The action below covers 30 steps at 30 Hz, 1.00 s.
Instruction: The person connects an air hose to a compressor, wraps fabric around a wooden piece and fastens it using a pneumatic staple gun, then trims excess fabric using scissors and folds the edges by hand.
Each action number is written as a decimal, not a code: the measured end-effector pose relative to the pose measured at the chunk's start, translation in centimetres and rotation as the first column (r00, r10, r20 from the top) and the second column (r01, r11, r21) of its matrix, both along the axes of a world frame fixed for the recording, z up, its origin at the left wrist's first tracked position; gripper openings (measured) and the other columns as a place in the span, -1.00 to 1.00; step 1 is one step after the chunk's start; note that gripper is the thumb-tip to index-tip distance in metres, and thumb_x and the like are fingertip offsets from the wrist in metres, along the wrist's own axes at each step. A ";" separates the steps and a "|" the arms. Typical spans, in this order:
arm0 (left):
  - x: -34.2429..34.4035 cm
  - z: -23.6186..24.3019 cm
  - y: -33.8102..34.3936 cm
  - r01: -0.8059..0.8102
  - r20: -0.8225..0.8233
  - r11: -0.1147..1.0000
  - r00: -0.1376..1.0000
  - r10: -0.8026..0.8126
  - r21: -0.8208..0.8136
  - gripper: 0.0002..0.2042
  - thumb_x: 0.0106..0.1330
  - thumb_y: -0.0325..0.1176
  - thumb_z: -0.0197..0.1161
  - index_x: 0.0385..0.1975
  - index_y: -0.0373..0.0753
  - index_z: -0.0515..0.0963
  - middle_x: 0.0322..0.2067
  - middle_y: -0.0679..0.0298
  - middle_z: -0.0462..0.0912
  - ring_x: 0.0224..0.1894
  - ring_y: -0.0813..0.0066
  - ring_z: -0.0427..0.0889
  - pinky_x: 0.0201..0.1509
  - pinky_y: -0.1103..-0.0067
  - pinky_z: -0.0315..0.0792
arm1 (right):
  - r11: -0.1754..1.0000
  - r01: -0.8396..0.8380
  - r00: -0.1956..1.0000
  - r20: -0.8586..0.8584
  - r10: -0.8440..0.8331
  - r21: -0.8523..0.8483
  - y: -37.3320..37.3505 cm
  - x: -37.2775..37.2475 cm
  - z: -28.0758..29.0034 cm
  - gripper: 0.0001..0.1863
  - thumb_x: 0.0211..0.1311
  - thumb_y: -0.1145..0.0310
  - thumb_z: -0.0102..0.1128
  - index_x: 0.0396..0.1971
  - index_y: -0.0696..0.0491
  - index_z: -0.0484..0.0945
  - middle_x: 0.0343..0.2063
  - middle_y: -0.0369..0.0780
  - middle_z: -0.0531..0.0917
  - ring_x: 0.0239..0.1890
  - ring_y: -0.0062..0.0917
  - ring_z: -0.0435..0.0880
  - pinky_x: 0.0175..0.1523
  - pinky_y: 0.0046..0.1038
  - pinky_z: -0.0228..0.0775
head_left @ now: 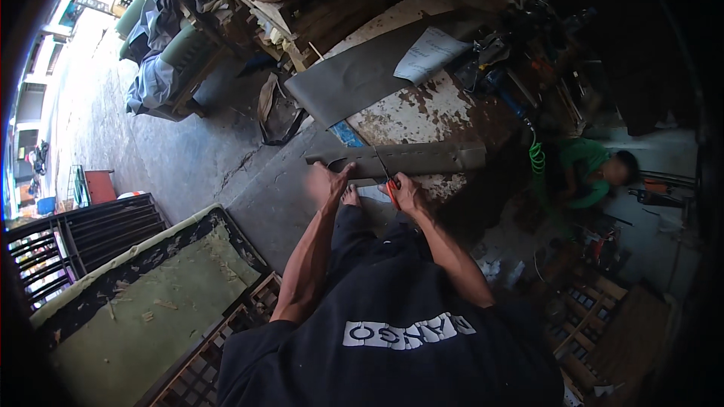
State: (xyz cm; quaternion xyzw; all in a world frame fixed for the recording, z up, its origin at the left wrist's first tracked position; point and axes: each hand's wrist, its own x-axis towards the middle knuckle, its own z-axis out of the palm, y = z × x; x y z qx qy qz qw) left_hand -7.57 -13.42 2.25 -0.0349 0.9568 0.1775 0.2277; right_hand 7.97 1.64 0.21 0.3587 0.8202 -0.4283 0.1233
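a white sheet of paper (430, 54) with dark handwriting lies curled on the far end of a worn, paint-flaked workbench (422, 117), partly over a large grey sheet of material (354, 79). at the top left rim of the view, out in the bright street, what looks like a small rectangular sign (92, 3) hangs on a building front, too blurred and small to make out its colours for certain.
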 end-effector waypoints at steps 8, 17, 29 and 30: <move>-3.7 -1.8 -1.5 0.109 0.231 0.985 0.963 -0.138 0.133 -0.27 -0.07 0.14 0.52 -0.02 -0.32 0.53 0.02 -0.02 0.63 0.20 0.02 0.47 0.27 0.06 0.23 | 0.996 0.081 0.980 -0.185 -0.075 0.028 -2.7 -0.1 -0.2 -0.49 0.06 -0.05 0.45 -0.40 0.12 0.50 -0.54 -0.12 0.59 -0.45 -0.34 0.59 -0.28 -0.30 0.40; -4.7 -4.1 -2.8 0.137 0.216 0.922 0.950 -0.227 0.362 -0.50 -0.06 -0.10 0.56 -0.26 -0.38 0.61 -0.28 0.00 0.69 -0.19 0.16 0.68 -0.11 0.36 0.50 | 0.986 0.168 0.956 -0.240 -0.168 -0.023 -3.6 0.5 0.6 -0.52 0.15 0.01 0.42 -0.54 0.09 0.39 -0.65 -0.27 0.44 -0.57 -0.55 0.34 -0.42 -0.37 0.23; -1.0 -0.9 5.3 0.166 0.253 0.954 0.940 -0.230 0.250 -0.41 0.06 0.04 0.40 -0.03 -0.28 0.53 -0.04 -0.01 0.65 0.25 0.02 0.41 0.31 0.24 0.25 | 0.911 0.412 0.881 -0.257 -0.397 0.008 -3.9 5.8 -1.1 -0.65 0.20 0.14 0.41 -0.40 0.11 0.50 -0.60 -0.31 0.55 -0.58 -0.65 0.46 -0.46 -0.50 0.29; -1.1 -1.1 5.5 0.144 0.236 0.957 0.950 -0.205 0.251 -0.45 0.03 0.00 0.43 -0.07 -0.28 0.55 -0.05 0.00 0.66 0.16 0.04 0.50 0.25 0.27 0.33 | 0.902 0.431 0.880 -0.205 -0.429 -0.037 -3.9 6.2 -0.8 -0.64 0.20 0.12 0.41 -0.40 0.10 0.50 -0.61 -0.33 0.54 -0.63 -0.69 0.43 -0.52 -0.55 0.27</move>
